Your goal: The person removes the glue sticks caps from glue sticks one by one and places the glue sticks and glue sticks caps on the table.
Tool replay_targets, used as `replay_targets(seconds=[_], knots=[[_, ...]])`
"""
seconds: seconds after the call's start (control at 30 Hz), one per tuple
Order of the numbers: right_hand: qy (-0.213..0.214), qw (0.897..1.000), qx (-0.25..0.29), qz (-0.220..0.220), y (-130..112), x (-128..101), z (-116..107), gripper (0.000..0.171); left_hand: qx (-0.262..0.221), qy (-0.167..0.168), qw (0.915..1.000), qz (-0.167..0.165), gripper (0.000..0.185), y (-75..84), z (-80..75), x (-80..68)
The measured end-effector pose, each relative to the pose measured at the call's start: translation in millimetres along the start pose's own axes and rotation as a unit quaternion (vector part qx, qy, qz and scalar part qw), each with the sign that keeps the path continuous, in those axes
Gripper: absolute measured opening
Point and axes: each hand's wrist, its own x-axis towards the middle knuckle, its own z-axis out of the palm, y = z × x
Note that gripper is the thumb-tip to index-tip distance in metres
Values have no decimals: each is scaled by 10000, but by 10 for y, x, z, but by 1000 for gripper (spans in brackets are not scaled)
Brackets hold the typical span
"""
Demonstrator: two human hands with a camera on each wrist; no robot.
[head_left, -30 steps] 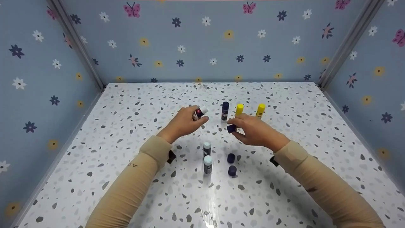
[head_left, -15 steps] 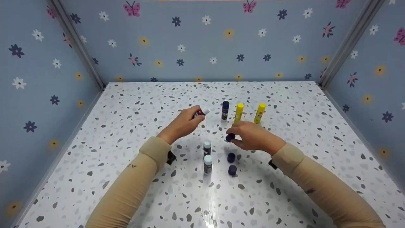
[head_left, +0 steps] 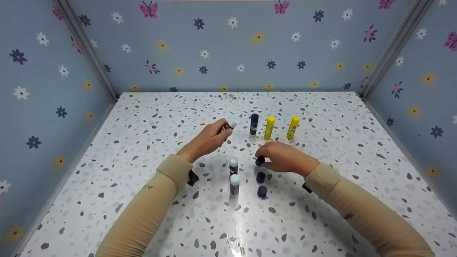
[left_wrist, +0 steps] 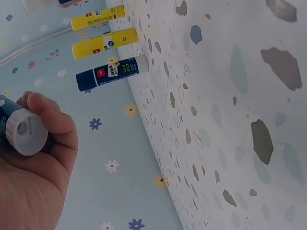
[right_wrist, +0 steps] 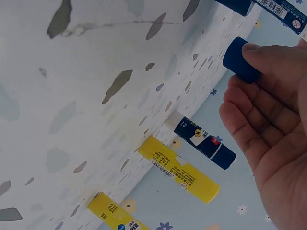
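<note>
My left hand (head_left: 210, 137) grips a dark blue glue stick (head_left: 228, 126) without its cap, its white end pointing up and right. In the left wrist view, the white base (left_wrist: 28, 133) of this stick faces the camera, and the curled fingers (left_wrist: 55, 115) wrap its body. My right hand (head_left: 285, 157) pinches a dark blue cap (right_wrist: 241, 60) between thumb and fingers, close over the table. Two more dark blue caps, a nearer one (head_left: 262, 191) and a farther one (head_left: 261, 177), sit in line below it. Left of them stand two uncapped glue sticks (head_left: 234, 185), pale ends up.
Behind my hands stand a capped dark blue glue stick (head_left: 254, 124) and two yellow glue sticks, one left (head_left: 269, 127) and one right (head_left: 293, 127). The speckled white table (head_left: 160, 221) is bounded by flowered blue walls (head_left: 228, 46) at the back and sides.
My right hand has moved toward me with the cap, away from the yellow sticks and into line with the other caps. My left hand keeps its grip and has barely moved.
</note>
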Motion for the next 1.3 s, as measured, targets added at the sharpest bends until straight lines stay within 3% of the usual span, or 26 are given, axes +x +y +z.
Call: replay_targets(seconds=[0.3,0.67,1.3], knots=[[-366,9993,-76,4,14,30,67,18,-58,-50,9999,151,20,-36,-8,7],[-512,9987,-2,38,35,51,134,10,235,-123,9994,243,25,-60,-23,0],[-782,9964,88,317,6,95,108,10,229,-241,9994,86,20,-130,-24,7]])
